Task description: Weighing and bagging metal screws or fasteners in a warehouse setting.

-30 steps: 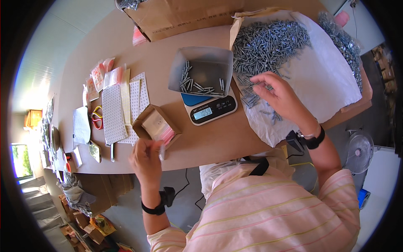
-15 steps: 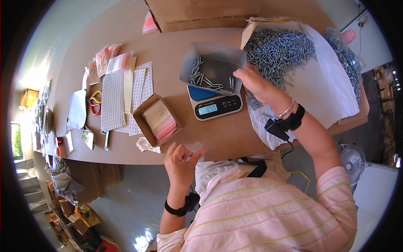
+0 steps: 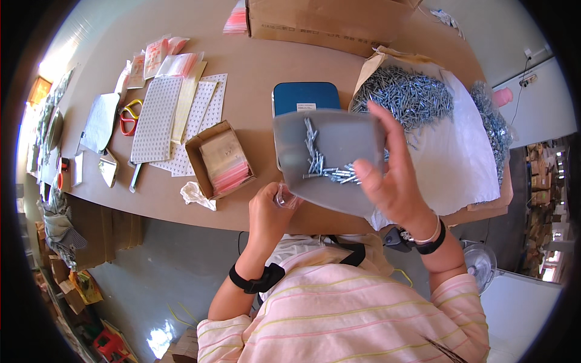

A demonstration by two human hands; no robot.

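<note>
A translucent grey plastic tray [image 3: 342,136] is in my right hand [image 3: 396,175], which grips it at the right side with the thumb inside. Small metal screws [image 3: 313,148] lie along the tray's left and near sides. The tray is tilted towards me, raised in front of the digital scale [image 3: 305,97], whose blue top shows behind it; the scale's display is hidden. My left hand [image 3: 269,215] pinches a small clear plastic bag [image 3: 287,197] near the table's front edge, just below the tray's near left corner.
A small open cardboard box [image 3: 221,162] of pink-edged bags stands left of the tray. Farther left are label sheets [image 3: 156,124] and scissors [image 3: 129,118]. At right, a heap of screws [image 3: 402,97] lies on white sheeting [image 3: 463,151]. A large carton [image 3: 327,27] stands behind.
My right hand has lifted the tray off the scale, bringing it towards me and tilting it near the bag. The screws inside have shifted. My left hand still holds the bag.
</note>
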